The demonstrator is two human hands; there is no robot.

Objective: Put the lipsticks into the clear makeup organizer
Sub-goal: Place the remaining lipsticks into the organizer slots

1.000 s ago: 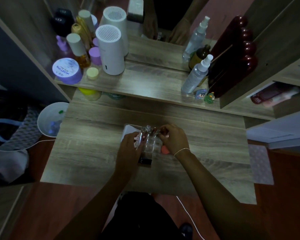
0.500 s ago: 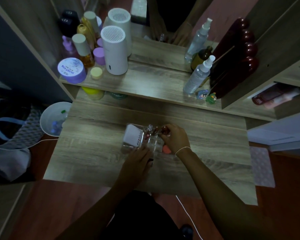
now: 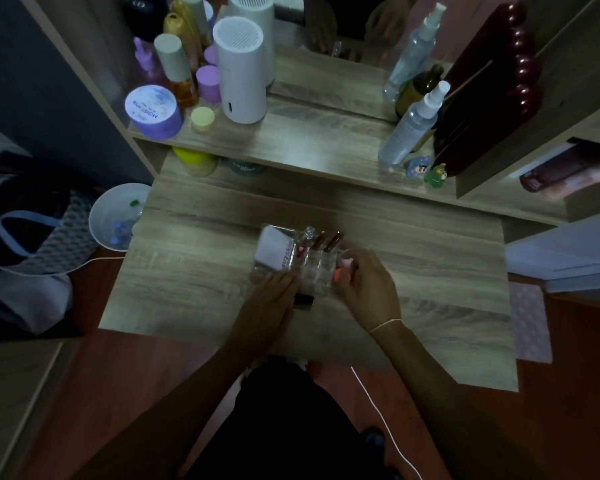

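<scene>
One clear makeup organizer (image 3: pixel 317 268) on the desk, with two dark-red lipsticks (image 3: pixel 328 240) standing in its back slots, plus one white box (image 3: pixel 274 247) in the left section. One black item (image 3: pixel 303 302) sits at its front edge, can't tell what it is. Up on the shelf: two clear spray bottles (image 3: pixel 409 129), one white cylinder gadget (image 3: pixel 241 69), one purple tub (image 3: pixel 153 110), two little figurines (image 3: pixel 426 169). One white bin (image 3: pixel 113 216) on the floor. Two hands (image 3: pixel 267 306) in view.

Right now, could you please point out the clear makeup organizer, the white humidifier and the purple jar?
clear makeup organizer (image 3: pixel 274 270): head view, its left front wall.
white humidifier (image 3: pixel 241 81): head view, middle of its body.
purple jar (image 3: pixel 151 107): head view, centre of its printed lid.
</scene>
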